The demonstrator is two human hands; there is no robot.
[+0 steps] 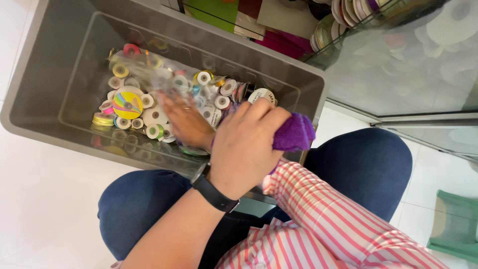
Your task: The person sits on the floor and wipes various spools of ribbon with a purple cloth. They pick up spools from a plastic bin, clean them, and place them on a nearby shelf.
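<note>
1. One grey bin (59, 74); many ribbon spools (149, 107) heaped inside, too many to count; one big rainbow spool (127, 104) lies flat, face up.
2. One purple cloth (294, 133), bunched, so I cannot tell its long axis; it sits over the bin's near right corner.
3. Left hand (244, 144), watch (214, 192) on its wrist, closed around the cloth.
4. Right hand (186, 122) lies in the bin, fingers spread flat on the spools; gripping nothing.

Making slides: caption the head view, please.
Left hand grips purple cloth; right hand rests on ribbon spools in grey bin.
</note>
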